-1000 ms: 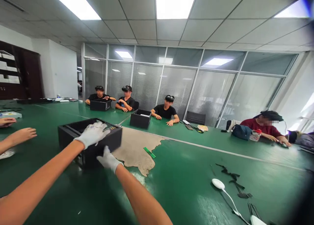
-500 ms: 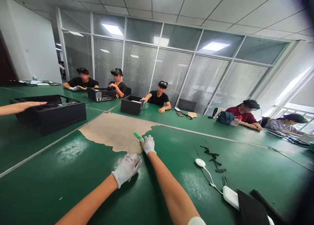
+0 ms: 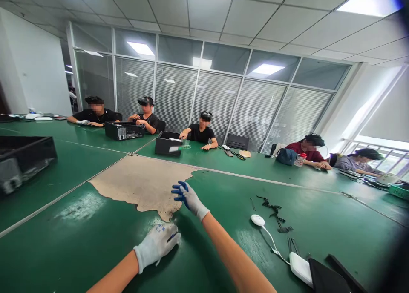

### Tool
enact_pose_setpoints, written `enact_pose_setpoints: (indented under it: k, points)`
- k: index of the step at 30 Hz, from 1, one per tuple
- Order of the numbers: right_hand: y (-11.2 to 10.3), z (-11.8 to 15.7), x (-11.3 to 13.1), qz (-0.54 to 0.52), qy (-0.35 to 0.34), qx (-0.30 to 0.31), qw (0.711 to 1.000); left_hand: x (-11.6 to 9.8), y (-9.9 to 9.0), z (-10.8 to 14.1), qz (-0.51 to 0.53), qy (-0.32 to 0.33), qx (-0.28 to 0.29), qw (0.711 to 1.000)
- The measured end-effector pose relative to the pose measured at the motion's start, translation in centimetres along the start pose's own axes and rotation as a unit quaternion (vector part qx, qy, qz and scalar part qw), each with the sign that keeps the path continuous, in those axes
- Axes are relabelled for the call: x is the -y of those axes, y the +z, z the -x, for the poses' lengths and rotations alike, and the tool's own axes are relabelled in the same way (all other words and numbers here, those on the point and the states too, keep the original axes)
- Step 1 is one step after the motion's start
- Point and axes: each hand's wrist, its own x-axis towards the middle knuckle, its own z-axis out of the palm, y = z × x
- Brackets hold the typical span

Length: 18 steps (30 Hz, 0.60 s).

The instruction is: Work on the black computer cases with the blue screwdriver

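My right hand (image 3: 188, 198), in a white glove with blue-coated fingers, is raised over the edge of the worn beige patch (image 3: 137, 178) of the table. Its fingers are spread and hold nothing. Beyond it, a blurred green strip like a memory module (image 3: 184, 147) shows in front of a black computer case (image 3: 166, 146), apart from my hand; whether it is in the air I cannot tell. My gloved left hand (image 3: 158, 241) rests on the green tabletop near the patch, fingers curled under. Anything inside it is hidden.
Another black case (image 3: 28, 161) is at the left edge, blurred, and a third case (image 3: 124, 131) stands farther back. To my right lie black metal pieces (image 3: 273, 210), a white round device (image 3: 257, 220) on a cable and a white box (image 3: 300, 267). Several people sit around the table.
My right hand has let go of the green strip and opened; the strip is now farther away. The near left case has shifted left and turned, and the bare hand over it is gone from view.
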Motion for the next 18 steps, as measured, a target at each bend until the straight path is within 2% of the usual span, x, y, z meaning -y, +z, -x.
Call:
enact_pose_setpoints:
  k: [2,3,5,7,11,18]
  points:
    - [1.1,2.1,-1.1,-0.049,0.015,-0.055,0.997,0.2,-0.3,0.1,0.005,-0.009,0.001,1.000]
    - [1.9,3.3,-1.4,-0.028,0.013,-0.080,0.996,0.3,-0.5,0.2,0.002,-0.010,0.003,1.000]
    - [3.4,5.3,-1.4,0.079,-0.010,-0.108,0.991,0.3,-0.8,0.4,0.000,-0.011,0.004,1.000]
    - [4.4,6.6,-0.6,0.173,-0.028,-0.097,0.980,0.2,-1.0,0.5,-0.003,-0.017,0.003,1.000]
    - [5.1,7.4,1.3,0.279,-0.052,-0.004,0.959,0.3,-1.0,0.9,-0.024,-0.028,0.007,0.999]
    - [5.7,7.4,1.3,0.325,-0.031,-0.025,0.945,0.4,-1.9,1.2,-0.028,-0.005,-0.006,1.000]
